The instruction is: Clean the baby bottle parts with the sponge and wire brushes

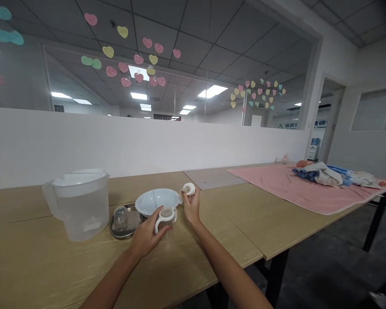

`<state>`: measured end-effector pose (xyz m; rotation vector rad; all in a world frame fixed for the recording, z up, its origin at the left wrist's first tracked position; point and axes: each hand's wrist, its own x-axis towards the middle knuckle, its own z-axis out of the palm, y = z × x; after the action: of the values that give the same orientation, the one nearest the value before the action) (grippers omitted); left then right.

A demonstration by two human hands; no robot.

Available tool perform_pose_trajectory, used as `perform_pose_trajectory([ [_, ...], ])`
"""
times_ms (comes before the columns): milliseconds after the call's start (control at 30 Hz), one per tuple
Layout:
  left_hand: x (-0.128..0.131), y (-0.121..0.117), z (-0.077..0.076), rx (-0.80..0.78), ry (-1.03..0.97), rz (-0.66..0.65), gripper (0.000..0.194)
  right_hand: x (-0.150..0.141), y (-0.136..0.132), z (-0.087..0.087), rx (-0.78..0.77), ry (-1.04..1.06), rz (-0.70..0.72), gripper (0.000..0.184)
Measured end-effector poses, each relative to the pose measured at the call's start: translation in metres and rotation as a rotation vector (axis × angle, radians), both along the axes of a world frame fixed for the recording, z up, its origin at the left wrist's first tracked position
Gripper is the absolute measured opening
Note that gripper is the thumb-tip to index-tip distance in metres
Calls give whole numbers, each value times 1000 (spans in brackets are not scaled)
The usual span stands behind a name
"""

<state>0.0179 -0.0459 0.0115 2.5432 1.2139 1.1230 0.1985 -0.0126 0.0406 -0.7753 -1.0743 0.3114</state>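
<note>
Clear baby bottle [166, 225], white handles [157, 224]

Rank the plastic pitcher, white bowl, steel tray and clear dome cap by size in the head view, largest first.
Plastic pitcher
White bowl
Steel tray: the bowl partly hides it, so its rank below the bowl is unsure
Clear dome cap

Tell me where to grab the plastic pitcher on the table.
Grip the loop handle of the plastic pitcher, coming from its left: the loop stands out on that outer side, while the wide, lidded body looks awkward to span.
</note>
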Motion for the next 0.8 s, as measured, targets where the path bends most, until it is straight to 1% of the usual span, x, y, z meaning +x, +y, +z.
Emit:
perform_pose_trajectory([
  [233,1,0,0,2,-9,-8,58,-2,0,-2,-2,24,104,27],
  [433,1,0,0,3,-27,-37,57,-3,0,-5,-58,-48,142,28],
  [633,1,-2,2,-16,-19,-33,57,-4,-1,-7,-136,-154,91,28],
  [800,1,-2,3,-19,-22,-32,58,-3,6,-15,-190,-328,86,29],
])
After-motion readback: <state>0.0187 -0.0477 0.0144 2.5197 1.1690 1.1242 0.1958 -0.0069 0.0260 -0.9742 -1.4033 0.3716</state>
